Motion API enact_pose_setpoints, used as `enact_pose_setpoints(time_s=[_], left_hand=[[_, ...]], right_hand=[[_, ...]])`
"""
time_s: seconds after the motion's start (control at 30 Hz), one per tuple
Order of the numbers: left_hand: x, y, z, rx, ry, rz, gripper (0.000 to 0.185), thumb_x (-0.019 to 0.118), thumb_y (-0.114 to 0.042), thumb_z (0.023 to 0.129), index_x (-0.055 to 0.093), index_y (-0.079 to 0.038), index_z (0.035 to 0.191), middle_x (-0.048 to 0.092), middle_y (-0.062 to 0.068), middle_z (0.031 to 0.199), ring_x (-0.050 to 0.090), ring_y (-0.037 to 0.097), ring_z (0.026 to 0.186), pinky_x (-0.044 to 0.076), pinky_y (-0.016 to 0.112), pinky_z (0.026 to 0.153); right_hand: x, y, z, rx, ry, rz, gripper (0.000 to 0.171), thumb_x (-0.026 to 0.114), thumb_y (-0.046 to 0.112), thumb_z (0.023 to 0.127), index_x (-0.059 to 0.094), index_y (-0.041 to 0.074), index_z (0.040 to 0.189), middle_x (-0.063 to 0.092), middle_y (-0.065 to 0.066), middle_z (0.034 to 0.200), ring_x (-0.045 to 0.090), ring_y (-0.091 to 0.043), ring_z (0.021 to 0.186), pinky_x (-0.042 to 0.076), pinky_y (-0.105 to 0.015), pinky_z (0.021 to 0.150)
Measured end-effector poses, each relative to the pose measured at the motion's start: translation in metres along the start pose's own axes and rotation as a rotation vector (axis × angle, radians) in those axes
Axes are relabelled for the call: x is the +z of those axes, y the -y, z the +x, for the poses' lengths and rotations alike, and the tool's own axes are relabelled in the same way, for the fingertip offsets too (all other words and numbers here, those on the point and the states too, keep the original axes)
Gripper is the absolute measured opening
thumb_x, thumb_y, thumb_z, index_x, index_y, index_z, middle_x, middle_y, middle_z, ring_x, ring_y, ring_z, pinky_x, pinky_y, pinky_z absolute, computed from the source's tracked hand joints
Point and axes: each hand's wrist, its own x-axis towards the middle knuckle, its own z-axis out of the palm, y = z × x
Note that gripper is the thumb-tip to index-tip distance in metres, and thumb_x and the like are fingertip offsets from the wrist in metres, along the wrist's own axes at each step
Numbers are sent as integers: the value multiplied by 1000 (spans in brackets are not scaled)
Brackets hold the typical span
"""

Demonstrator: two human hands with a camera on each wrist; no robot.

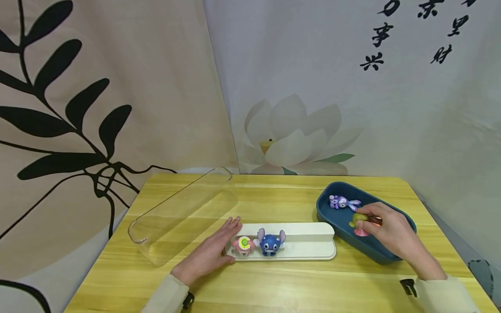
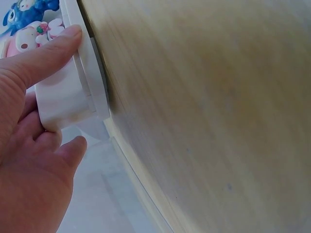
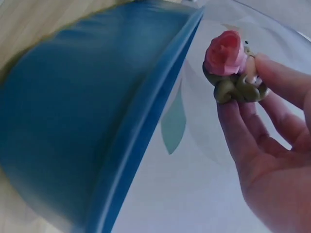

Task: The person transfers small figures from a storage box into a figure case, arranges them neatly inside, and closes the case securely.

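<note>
My left hand (image 1: 213,252) holds the left end of a white display base (image 1: 307,250), thumb (image 2: 51,56) along its front edge and fingers at its end and back. A pink figurine (image 1: 243,244) with a yellow-green round piece and a blue big-eared figurine (image 1: 270,243) stand on the base, side by side. My right hand (image 1: 391,228) pinches an olive-green figurine with a pink rose (image 3: 226,56) between thumb and fingertips, over the navy tray (image 1: 362,252). A purple long-eared figurine (image 1: 343,203) lies in that tray.
A clear plastic cover (image 1: 184,217) lies at an angle on the left of the wooden table (image 1: 274,287). The tray's right side stands near the table's right edge. A printed cloth (image 1: 176,87) hangs behind the table.
</note>
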Motion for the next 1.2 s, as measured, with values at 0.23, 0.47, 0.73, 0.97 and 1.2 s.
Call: enact_pose_setpoints(time_s=[0.23, 0.47, 0.73, 0.97, 1.2], left_hand=[[-2, 0, 0, 1, 4, -13, 96, 87, -11, 81, 33, -5, 161, 14, 1, 172, 16, 27, 158, 26, 48, 124], [-2, 0, 1, -8, 11, -6, 97, 87, -11, 81, 33, -6, 161, 18, 7, 172, 16, 27, 158, 27, 48, 124], [-2, -1, 3, -11, 14, 2, 96, 87, -9, 81, 34, -5, 161, 19, 9, 172, 17, 29, 157, 27, 49, 124], [0, -1, 2, -14, 23, -3, 96, 87, -11, 82, 33, -5, 161, 17, 7, 172, 15, 27, 158, 27, 49, 124], [-1, -2, 0, -14, 20, -2, 96, 87, -11, 82, 33, -5, 161, 18, 8, 172, 16, 27, 158, 27, 49, 124]], right_hand=[[3, 17, -2, -22, -72, 28, 30, 88, 10, 82, 78, 9, 110, 70, -3, 108, 61, -4, 84, 54, -9, 72], [11, 35, -3, -61, -116, 70, 30, 90, 16, 82, 79, 13, 109, 70, 4, 105, 64, -6, 86, 52, -4, 75], [25, 48, -2, -115, -144, 144, 29, 90, 11, 80, 79, 15, 107, 70, 6, 104, 67, -7, 90, 56, -7, 76], [41, 57, -4, -140, -117, 202, 30, 90, 6, 78, 78, 11, 105, 70, 3, 105, 69, -8, 89, 59, -12, 75], [59, 62, -3, -191, -110, 261, 33, 91, 2, 75, 78, 11, 104, 69, 4, 104, 68, -5, 85, 63, -19, 72]])
